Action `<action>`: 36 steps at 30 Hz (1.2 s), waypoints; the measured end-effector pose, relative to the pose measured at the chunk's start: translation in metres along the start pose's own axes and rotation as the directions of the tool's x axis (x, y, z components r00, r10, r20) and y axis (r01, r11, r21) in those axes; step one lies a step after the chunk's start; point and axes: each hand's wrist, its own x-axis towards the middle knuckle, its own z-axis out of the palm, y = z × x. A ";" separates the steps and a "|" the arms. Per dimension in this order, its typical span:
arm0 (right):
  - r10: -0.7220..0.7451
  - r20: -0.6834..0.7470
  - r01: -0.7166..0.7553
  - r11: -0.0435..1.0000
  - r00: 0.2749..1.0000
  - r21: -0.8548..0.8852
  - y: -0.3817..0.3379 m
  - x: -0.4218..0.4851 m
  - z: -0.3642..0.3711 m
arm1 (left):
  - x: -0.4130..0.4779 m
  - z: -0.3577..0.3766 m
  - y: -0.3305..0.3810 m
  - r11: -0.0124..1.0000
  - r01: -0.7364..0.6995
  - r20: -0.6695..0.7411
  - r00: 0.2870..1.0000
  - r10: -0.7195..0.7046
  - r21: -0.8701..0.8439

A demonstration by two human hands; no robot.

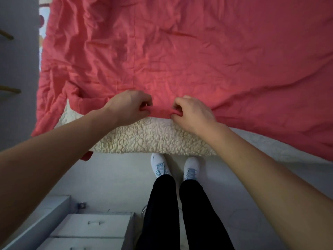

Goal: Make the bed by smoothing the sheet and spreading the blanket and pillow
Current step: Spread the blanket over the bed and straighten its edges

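While the person stands at the bedside, both hands work the near hem of the coral-pink blanket [180, 51]. The left hand [129, 107] and the right hand [192, 114] sit close together. Their fingers are curled under and their thumbs lie on top, each hand pinching a small roll of that hem. The blanket lies across nearly everything in view, on top of a cream fleece layer [153, 138] that shows as a bare strip along the near edge and hangs toward the floor.

I'd put the blanket step past halfway. It is opened out flat, but it is creased all over and bunched at the near left corner, and its hem stops short of the near edge. No pillow shows from here, and I can't identify the patch of patterned cloth [41, 20] at the far left. Whether the sheet underneath is smooth is hidden.

The hem runs left to right in front of the person, and a seam runs straight away from them. The long axis looks to lie left to right, though the far and right edges are cut off, so I can't be sure.
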 end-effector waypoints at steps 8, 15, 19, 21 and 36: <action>-0.064 0.142 0.067 0.998 0.988 -0.018 -0.027 -0.051 -0.023 | -0.071 0.008 0.027 0.994 0.060 -0.117 0.991 -0.070 -0.087; -0.131 0.331 0.152 0.988 0.934 -0.036 -0.038 -0.106 0.017 | -0.147 0.067 0.043 0.978 0.147 -0.106 0.981 -0.163 -0.150; -0.124 0.437 0.163 0.985 0.891 -0.053 -0.037 -0.119 0.051 | -0.172 0.109 0.043 0.954 0.221 -0.038 0.972 -0.233 -0.201; -0.117 0.465 0.164 0.985 0.877 -0.060 -0.037 -0.121 0.067 | -0.181 0.133 0.042 0.942 0.263 0.017 0.964 -0.265 -0.208; -0.127 0.328 0.152 0.987 0.936 -0.051 -0.077 -0.102 0.077 | -0.198 0.114 0.006 0.886 0.307 -0.200 0.899 -0.389 -0.347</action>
